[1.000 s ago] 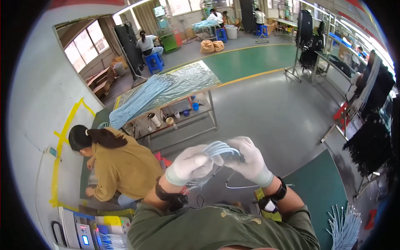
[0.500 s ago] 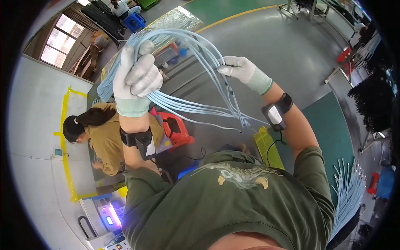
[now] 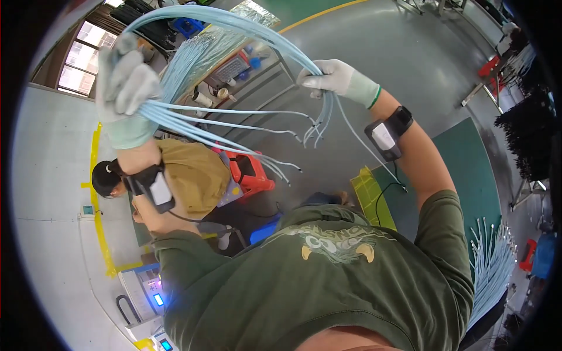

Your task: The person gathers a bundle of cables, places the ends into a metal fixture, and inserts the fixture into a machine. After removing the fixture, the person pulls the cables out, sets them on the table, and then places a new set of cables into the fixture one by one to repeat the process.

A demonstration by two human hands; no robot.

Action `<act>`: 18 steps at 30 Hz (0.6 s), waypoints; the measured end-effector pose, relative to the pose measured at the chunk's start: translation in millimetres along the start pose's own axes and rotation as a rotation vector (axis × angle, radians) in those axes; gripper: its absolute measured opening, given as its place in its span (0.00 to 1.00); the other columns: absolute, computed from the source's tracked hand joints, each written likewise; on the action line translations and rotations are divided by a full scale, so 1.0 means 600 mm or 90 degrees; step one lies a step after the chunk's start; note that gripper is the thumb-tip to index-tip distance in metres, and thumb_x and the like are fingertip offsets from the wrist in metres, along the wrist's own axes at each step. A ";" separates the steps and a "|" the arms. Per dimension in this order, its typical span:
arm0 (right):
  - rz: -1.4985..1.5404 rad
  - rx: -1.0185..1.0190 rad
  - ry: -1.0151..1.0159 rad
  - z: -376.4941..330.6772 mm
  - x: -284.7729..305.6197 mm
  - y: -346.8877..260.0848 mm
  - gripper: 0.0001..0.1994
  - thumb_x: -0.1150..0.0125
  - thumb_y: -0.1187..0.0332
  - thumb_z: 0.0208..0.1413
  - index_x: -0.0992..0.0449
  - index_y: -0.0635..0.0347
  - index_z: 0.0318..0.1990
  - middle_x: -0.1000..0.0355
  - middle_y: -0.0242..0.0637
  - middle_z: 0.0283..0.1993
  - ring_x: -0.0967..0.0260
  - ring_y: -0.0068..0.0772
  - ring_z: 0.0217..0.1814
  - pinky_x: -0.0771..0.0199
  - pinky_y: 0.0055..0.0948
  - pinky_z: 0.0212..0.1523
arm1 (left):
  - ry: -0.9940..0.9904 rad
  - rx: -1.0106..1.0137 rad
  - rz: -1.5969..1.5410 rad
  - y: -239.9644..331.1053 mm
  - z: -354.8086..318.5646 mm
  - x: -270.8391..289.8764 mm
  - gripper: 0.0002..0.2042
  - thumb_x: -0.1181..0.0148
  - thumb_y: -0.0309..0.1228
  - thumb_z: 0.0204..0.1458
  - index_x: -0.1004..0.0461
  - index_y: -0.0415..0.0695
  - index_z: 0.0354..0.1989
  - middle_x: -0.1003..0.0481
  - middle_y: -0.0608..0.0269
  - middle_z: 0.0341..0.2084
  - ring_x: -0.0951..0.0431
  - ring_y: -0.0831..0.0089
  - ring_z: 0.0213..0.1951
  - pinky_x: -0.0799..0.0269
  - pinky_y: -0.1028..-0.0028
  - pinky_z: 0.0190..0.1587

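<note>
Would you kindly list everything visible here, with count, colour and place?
cable bundle: one, light blue, arched overhead between both hands, loose ends hanging
second cable bunch: one, light blue, lower right
co-worker: one, tan top, crouched at left
stool: one, red, beside the co-worker
work table: one, metal, upper centre
floor mat: one, green, right
floor tape: yellow, left
wrist devices: two, black and white, one on each forearm
left hand: white glove, grip closed on the bundle
right hand: white glove, grip closed on the bundle

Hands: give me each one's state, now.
Left hand: closed around the bundle of pale blue cables.
Right hand: closed on the same cables.
</note>
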State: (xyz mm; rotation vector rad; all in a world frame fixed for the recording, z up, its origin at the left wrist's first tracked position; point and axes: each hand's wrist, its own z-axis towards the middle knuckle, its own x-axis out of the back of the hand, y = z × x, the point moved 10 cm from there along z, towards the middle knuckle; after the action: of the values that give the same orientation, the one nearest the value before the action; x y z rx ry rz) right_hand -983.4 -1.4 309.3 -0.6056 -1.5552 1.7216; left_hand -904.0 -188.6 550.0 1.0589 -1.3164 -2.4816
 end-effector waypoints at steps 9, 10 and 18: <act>-0.249 -0.135 -0.019 -0.026 0.004 0.144 0.13 0.36 0.64 0.56 0.20 0.63 0.44 0.23 0.31 0.34 0.26 0.23 0.34 0.24 0.27 0.41 | 0.129 -0.198 0.147 0.211 -0.098 0.016 0.15 0.59 0.33 0.70 0.34 0.29 0.48 0.39 0.74 0.12 0.41 0.83 0.10 0.42 0.82 0.15; -0.329 -0.145 -0.021 -0.030 0.008 0.168 0.13 0.37 0.65 0.55 0.20 0.64 0.44 0.22 0.33 0.35 0.25 0.24 0.35 0.24 0.28 0.42 | 0.136 -0.200 0.149 0.211 -0.103 0.018 0.15 0.59 0.33 0.70 0.34 0.29 0.48 0.39 0.74 0.12 0.41 0.83 0.10 0.42 0.82 0.15; -0.261 -0.250 -0.014 -0.036 0.019 0.274 0.18 0.38 0.59 0.55 0.19 0.58 0.50 0.19 0.42 0.43 0.23 0.37 0.46 0.27 0.32 0.53 | 0.103 -0.112 0.095 0.157 -0.073 0.015 0.15 0.59 0.33 0.69 0.34 0.30 0.49 0.37 0.73 0.13 0.40 0.84 0.10 0.43 0.83 0.15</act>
State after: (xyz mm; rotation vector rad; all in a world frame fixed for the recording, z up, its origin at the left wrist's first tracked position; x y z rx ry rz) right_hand -1007.6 20.4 146.4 -0.4160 -1.8969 1.1330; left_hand -900.8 -279.3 601.7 1.0542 -1.0671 -2.3002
